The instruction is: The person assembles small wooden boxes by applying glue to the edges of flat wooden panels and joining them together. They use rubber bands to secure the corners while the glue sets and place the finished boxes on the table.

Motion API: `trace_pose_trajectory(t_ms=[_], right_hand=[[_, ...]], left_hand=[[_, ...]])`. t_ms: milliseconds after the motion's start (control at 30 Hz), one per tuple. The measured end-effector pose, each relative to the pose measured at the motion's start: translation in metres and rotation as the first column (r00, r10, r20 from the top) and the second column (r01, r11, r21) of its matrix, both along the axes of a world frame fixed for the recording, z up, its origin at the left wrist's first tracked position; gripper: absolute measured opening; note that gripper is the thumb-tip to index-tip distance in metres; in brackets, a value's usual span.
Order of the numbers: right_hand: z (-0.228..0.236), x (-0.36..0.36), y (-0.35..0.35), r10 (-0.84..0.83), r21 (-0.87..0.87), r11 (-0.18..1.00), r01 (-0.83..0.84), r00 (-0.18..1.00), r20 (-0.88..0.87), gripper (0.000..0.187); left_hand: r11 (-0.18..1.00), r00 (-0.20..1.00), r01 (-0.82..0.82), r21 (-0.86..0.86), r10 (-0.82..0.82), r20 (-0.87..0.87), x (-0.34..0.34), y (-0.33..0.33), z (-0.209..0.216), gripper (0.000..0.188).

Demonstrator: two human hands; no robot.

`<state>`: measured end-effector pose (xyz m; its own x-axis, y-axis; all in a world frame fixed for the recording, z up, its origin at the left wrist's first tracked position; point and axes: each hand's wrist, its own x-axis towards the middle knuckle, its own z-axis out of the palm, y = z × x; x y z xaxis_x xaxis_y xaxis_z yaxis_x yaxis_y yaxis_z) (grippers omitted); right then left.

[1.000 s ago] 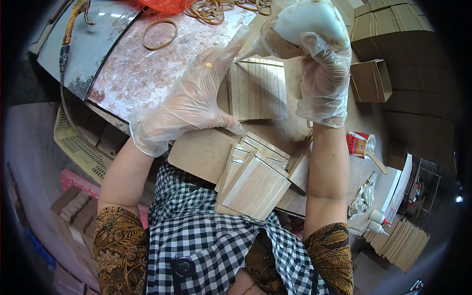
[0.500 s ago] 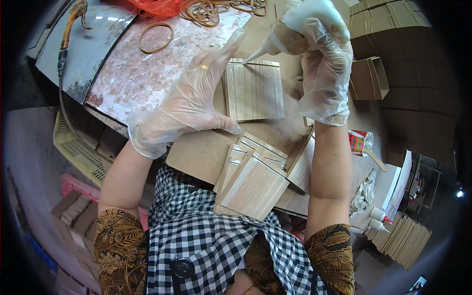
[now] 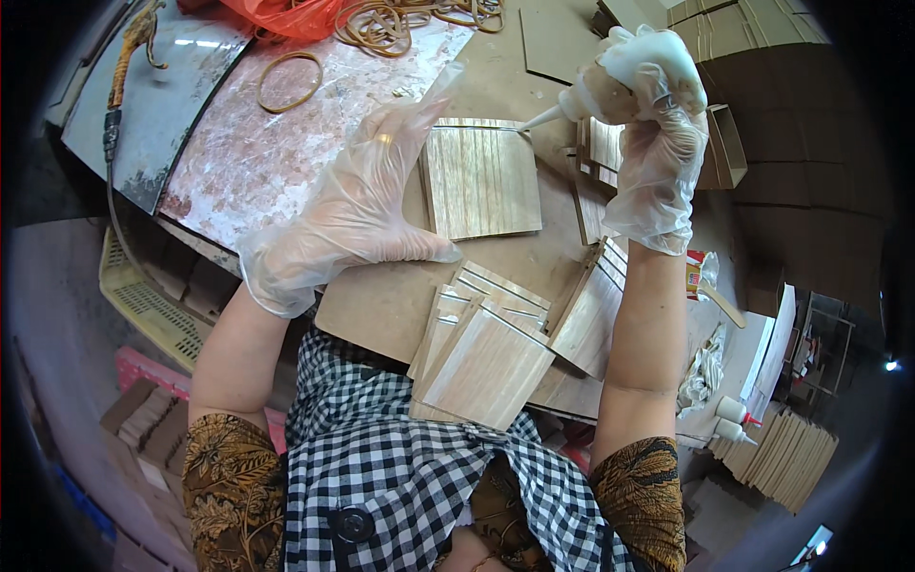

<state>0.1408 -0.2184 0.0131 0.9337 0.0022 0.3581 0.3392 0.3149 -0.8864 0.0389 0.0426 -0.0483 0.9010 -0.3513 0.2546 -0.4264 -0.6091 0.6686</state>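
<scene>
My right hand (image 3: 660, 162) is gloved in clear plastic and wrapped around a white squeeze glue bottle (image 3: 610, 93), tilted so its narrow nozzle points left and down. The nozzle tip is at the far right corner of a square wooden panel (image 3: 481, 186), at the end of a groove along its far edge; whether it touches I cannot tell. My gloved left hand (image 3: 367, 181) is spread at the panel's left side, thumb near the near left corner, holding nothing. Closer to me lie several overlapping grooved wooden panels (image 3: 491, 367). More panels (image 3: 591, 310) rest beside my right forearm.
Rubber bands (image 3: 381, 27) lie in a heap by a red plastic bag (image 3: 286, 13), with one loose band (image 3: 289, 84) nearer. Cardboard boxes (image 3: 791, 153) stand at right. Two white bottles (image 3: 734, 421) lie lower right. A yellow basket (image 3: 143, 296) is at left.
My right hand has moved right with the glue bottle, its nozzle passing from the left part of the panel's far edge to the right corner. My left hand stays spread beside the panel.
</scene>
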Motion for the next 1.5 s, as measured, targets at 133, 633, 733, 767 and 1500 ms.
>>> trace_pose_trajectory(t_ms=[133,633,733,767,1500], right_hand=[[-0.001,0.0,-0.009,-0.055,0.001,0.998,0.055,0.998,-0.016,0.052],[0.03,-0.037,0.056,0.044,-0.065,0.997,-0.044,0.999,-0.01,0.043],[0.022,-0.035,0.083,0.05,-0.092,0.994,-0.052,0.998,-0.026,0.048],[0.02,-0.034,0.091,0.052,-0.097,0.994,-0.053,0.998,-0.018,0.048],[0.022,-0.029,0.099,0.156,-0.026,0.988,-0.155,0.987,0.043,0.024]], left_hand=[[1.0,1.0,0.004,0.001,-0.004,0.001,0.0,0.0,0.001,0.125],[0.995,0.998,0.039,-0.091,-0.035,0.043,0.0,0.002,0.001,0.122],[0.993,0.998,0.039,-0.112,-0.033,0.055,0.002,0.0,0.002,0.125],[0.992,0.998,0.038,-0.119,-0.032,0.056,0.003,-0.001,0.003,0.126],[0.993,0.996,-0.008,-0.116,-0.003,-0.087,0.003,0.001,0.0,0.129]])
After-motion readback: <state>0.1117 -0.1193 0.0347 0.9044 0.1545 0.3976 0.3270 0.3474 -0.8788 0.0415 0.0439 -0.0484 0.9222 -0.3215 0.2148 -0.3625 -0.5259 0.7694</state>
